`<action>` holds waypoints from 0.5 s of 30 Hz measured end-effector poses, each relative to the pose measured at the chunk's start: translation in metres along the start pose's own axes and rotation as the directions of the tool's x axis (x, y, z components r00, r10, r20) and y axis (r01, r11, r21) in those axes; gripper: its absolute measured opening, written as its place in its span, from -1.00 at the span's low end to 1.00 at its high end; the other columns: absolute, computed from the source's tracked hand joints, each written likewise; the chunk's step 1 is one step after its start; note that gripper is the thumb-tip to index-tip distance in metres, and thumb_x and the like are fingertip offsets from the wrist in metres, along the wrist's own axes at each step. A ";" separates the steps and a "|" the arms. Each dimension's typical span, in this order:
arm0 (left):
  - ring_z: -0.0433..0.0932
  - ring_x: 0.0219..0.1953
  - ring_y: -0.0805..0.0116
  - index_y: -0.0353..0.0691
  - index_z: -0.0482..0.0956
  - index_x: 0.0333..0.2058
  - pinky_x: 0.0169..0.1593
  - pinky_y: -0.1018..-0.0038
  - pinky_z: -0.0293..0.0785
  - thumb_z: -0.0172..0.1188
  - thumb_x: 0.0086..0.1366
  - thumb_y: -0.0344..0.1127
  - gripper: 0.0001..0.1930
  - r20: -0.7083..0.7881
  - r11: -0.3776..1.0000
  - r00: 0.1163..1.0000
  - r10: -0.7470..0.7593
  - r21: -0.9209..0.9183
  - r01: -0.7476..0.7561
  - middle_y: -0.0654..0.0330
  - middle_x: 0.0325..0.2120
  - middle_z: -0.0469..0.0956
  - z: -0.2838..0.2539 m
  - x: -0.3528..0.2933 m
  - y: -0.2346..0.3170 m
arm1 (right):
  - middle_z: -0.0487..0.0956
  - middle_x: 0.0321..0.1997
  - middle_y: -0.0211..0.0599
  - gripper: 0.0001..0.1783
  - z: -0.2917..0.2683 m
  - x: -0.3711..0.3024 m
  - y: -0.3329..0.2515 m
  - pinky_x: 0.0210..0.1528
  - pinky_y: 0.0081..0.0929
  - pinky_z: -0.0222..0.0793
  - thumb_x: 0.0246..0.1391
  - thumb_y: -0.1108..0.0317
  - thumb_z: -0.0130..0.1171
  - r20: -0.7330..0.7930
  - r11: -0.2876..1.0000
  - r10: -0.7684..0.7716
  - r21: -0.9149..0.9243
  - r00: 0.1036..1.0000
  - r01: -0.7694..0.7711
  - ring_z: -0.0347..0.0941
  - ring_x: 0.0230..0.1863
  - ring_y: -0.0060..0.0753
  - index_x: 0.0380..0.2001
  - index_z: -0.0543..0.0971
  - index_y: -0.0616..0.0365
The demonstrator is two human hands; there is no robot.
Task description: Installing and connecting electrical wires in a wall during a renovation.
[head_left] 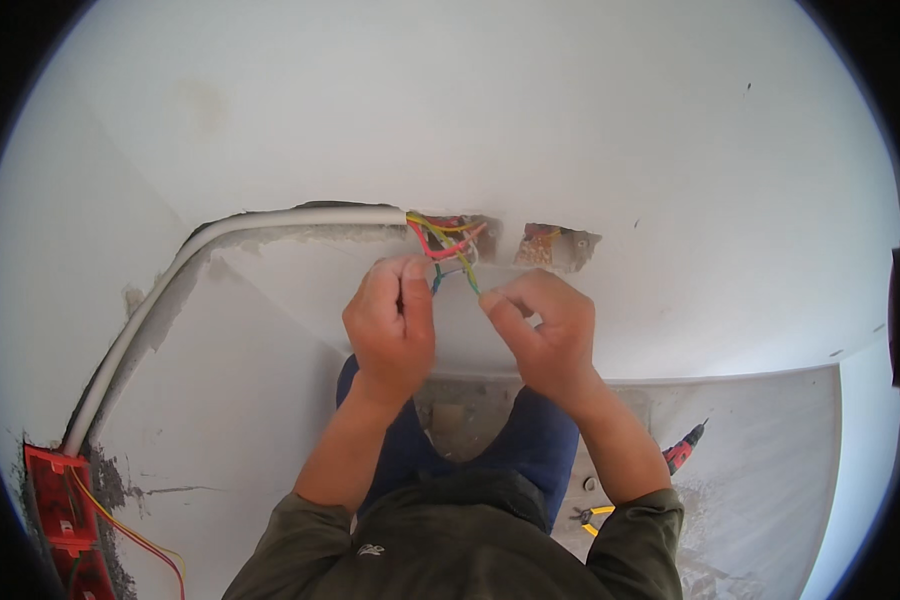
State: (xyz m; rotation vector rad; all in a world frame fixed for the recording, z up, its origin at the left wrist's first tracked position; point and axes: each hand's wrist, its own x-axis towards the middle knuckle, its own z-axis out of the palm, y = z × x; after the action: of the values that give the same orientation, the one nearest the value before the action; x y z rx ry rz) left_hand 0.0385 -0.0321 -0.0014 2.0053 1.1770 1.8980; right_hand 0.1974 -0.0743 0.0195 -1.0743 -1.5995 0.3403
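Note:
Several coloured wires come out of the end of a white conduit [310, 216] at an opening [489, 228] in the wall. My left hand [392, 318] is closed just below them, its thumb and fingers pressed together beside a red wire [429, 247] and a blue wire [436, 282]. Whatever it grips is hidden by the fingers. To its right, my right hand [550, 325] pinches the lower end of a yellow-green wire [470, 272] between thumb and forefinger. The red wire bends across the opening above both hands.
A second wall opening [560, 246] lies to the right. The conduit curves down-left along a cut groove to red wall boxes [62, 495], where loose red and yellow wires [135, 532] hang. On the floor at right are a red-and-black power tool [682, 452] and yellow-handled pliers [594, 519].

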 end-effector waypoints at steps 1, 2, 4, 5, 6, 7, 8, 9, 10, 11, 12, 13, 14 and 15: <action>0.36 -0.58 0.54 -0.35 0.55 -0.35 -0.49 0.57 0.32 0.04 0.40 -0.38 -0.82 0.036 0.988 0.989 -0.142 -0.049 0.144 0.24 -0.54 0.50 0.001 0.000 0.003 | 0.49 -0.62 -0.38 -0.89 -0.003 0.000 -0.003 -0.44 -0.50 0.31 -0.02 0.43 0.28 0.054 0.947 0.278 0.151 0.959 -0.283 0.39 -0.54 -0.53 -0.56 0.59 0.18; 0.36 -0.58 0.54 -0.35 0.55 -0.35 -0.49 0.57 0.32 0.04 0.40 -0.38 -0.82 0.041 0.989 0.989 -0.141 -0.044 0.143 0.24 -0.54 0.50 0.003 -0.002 0.001 | 0.49 -0.62 -0.38 -0.89 -0.007 0.003 -0.003 -0.44 -0.50 0.31 -0.02 0.43 0.28 0.052 0.945 0.281 0.156 0.958 -0.286 0.39 -0.54 -0.53 -0.56 0.59 0.18; 0.33 -0.54 0.58 -0.34 0.52 -0.24 -0.44 0.59 0.32 0.00 0.43 -0.32 -0.80 0.158 0.868 0.916 -0.369 -0.293 0.400 0.30 -0.54 0.45 0.004 -0.008 -0.005 | 0.49 -0.61 -0.46 -0.83 -0.012 0.010 -0.002 -0.45 -0.60 0.24 0.03 0.34 0.25 0.308 0.619 0.558 0.463 0.770 -0.634 0.33 -0.52 -0.67 -0.56 0.61 0.19; 0.33 -0.54 0.58 -0.34 0.52 -0.24 -0.44 0.59 0.32 0.00 0.43 -0.32 -0.80 0.158 0.867 0.916 -0.369 -0.295 0.401 0.30 -0.54 0.45 0.002 -0.012 -0.003 | 0.49 -0.61 -0.46 -0.83 -0.013 0.010 -0.001 -0.45 -0.60 0.24 0.03 0.34 0.25 0.307 0.620 0.559 0.461 0.770 -0.634 0.33 -0.52 -0.67 -0.56 0.61 0.19; 0.35 -0.49 0.60 -0.34 0.51 -0.20 -0.39 0.63 0.30 0.01 0.41 -0.37 -0.84 0.176 0.815 0.905 -0.387 -0.394 0.425 0.30 -0.47 0.48 0.000 -0.019 0.002 | 0.48 -0.60 -0.45 -0.80 -0.013 0.009 0.002 -0.45 -0.60 0.23 0.04 0.31 0.22 0.361 0.571 0.571 0.472 0.738 -0.672 0.33 -0.53 -0.62 -0.54 0.60 0.21; 0.37 -0.44 0.62 -0.33 0.49 -0.16 -0.35 0.67 0.29 0.02 0.39 -0.42 -0.86 0.196 0.752 0.895 -0.401 -0.488 0.444 0.29 -0.39 0.51 -0.001 -0.027 0.007 | 0.48 -0.59 -0.45 -0.77 -0.014 0.009 0.003 -0.45 -0.59 0.21 0.05 0.27 0.19 0.413 0.519 0.578 0.479 0.704 -0.707 0.34 -0.54 -0.57 -0.52 0.60 0.23; 0.37 -0.44 0.62 -0.33 0.49 -0.16 -0.35 0.67 0.29 0.02 0.39 -0.42 -0.86 0.193 0.754 0.896 -0.400 -0.486 0.442 0.29 -0.39 0.51 -0.005 -0.040 0.010 | 0.48 -0.59 -0.45 -0.77 -0.013 0.010 0.002 -0.45 -0.59 0.21 0.05 0.27 0.19 0.415 0.520 0.575 0.481 0.705 -0.706 0.34 -0.54 -0.57 -0.52 0.60 0.23; 0.40 -0.38 0.59 -0.33 0.47 -0.11 -0.29 0.65 0.31 0.02 0.40 -0.39 -0.82 0.223 0.740 0.896 -0.383 -0.507 0.442 0.27 -0.34 0.51 -0.008 -0.057 0.009 | 0.47 -0.60 -0.45 -0.77 -0.011 0.010 0.000 -0.46 -0.59 0.20 0.05 0.28 0.19 0.441 0.478 0.581 0.496 0.684 -0.725 0.31 -0.55 -0.57 -0.51 0.59 0.24; 0.42 -0.31 0.55 -0.33 0.45 -0.05 -0.24 0.63 0.33 0.01 0.41 -0.37 -0.78 0.257 0.722 0.894 -0.368 -0.527 0.448 0.25 -0.28 0.51 -0.009 -0.061 0.015 | 0.45 -0.61 -0.45 -0.77 -0.010 0.009 -0.001 -0.46 -0.59 0.19 0.04 0.29 0.19 0.465 0.433 0.590 0.507 0.660 -0.745 0.29 -0.55 -0.58 -0.51 0.58 0.26; 0.42 -0.31 0.55 -0.33 0.45 -0.05 -0.24 0.63 0.33 0.01 0.41 -0.37 -0.78 0.259 0.721 0.893 -0.369 -0.526 0.451 0.25 -0.28 0.51 -0.007 -0.061 0.019 | 0.45 -0.61 -0.45 -0.77 -0.009 0.008 0.001 -0.46 -0.59 0.19 0.04 0.29 0.19 0.465 0.431 0.592 0.508 0.658 -0.746 0.29 -0.55 -0.58 -0.51 0.58 0.26; 0.44 -0.25 0.51 -0.33 0.46 -0.05 -0.18 0.58 0.35 0.01 0.42 -0.30 -0.75 0.394 0.557 0.808 -0.439 -0.586 0.588 0.24 -0.27 0.51 -0.003 -0.059 0.024 | 0.44 -0.61 -0.44 -0.78 -0.008 0.007 0.005 -0.48 -0.59 0.17 0.04 0.29 0.19 0.473 0.406 0.581 0.536 0.662 -0.740 0.26 -0.57 -0.58 -0.50 0.58 0.26; 0.47 -0.20 0.47 -0.33 0.47 -0.05 -0.13 0.52 0.37 0.02 0.44 -0.23 -0.72 0.529 0.368 0.703 -0.476 -0.606 0.705 0.23 -0.26 0.51 0.000 -0.052 0.028 | 0.43 -0.61 -0.44 -0.78 -0.007 0.006 0.008 -0.49 -0.59 0.16 0.04 0.29 0.20 0.482 0.378 0.570 0.564 0.665 -0.734 0.24 -0.59 -0.59 -0.49 0.58 0.27; 0.48 -0.13 0.31 -0.29 0.41 0.05 -0.01 0.32 0.37 -0.02 0.44 -0.05 -0.57 0.643 0.247 0.670 -0.370 -0.627 0.738 0.22 -0.25 0.49 0.002 -0.043 0.023 | 0.43 -0.61 -0.44 -0.78 -0.008 0.005 0.008 -0.49 -0.59 0.16 0.04 0.29 0.20 0.479 0.376 0.573 0.567 0.665 -0.733 0.24 -0.59 -0.59 -0.49 0.58 0.27; 0.48 -0.13 0.31 -0.29 0.41 0.05 -0.01 0.32 0.37 -0.02 0.44 -0.05 -0.57 0.649 0.245 0.666 -0.368 -0.623 0.743 0.22 -0.25 0.49 0.003 -0.039 0.022 | 0.43 -0.63 -0.46 -0.80 -0.009 0.004 0.008 -0.51 -0.59 0.12 0.04 0.30 0.20 0.504 0.295 0.594 0.589 0.627 -0.752 0.24 -0.59 -0.61 -0.49 0.59 0.24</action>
State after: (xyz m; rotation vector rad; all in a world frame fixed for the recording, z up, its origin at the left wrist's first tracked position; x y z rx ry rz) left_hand 0.0546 -0.0692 -0.0197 1.0146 0.4823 1.1776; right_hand 0.2089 -0.0699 0.0194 -0.9675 -0.8243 1.6300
